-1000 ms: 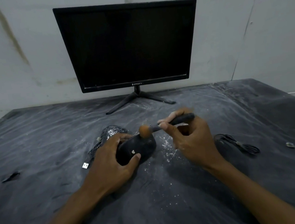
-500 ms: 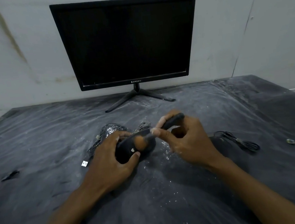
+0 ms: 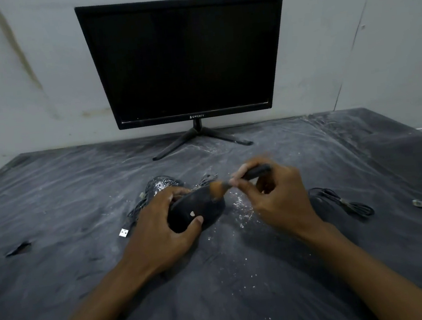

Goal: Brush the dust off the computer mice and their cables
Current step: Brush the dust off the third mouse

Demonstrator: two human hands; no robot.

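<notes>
My left hand grips a black computer mouse with a small white logo, tilted on the table's middle. My right hand holds a small brush by its dark handle; the orange-brown bristles touch the mouse's far right edge. Behind my left hand lies a second black mouse speckled with white dust. Its cable runs left and ends in a white USB plug. Right of my right hand sits a coiled black cable.
A black monitor on a V-shaped stand stands at the back against the wall. The table is covered in dusty dark plastic sheet, with white crumbs near the mouse. A small dark scrap lies far left and a small metal piece far right.
The brush has swept down over the mouse and back up to its far right edge. My left hand has kept its grip on the mouse. The view has tilted slightly.
</notes>
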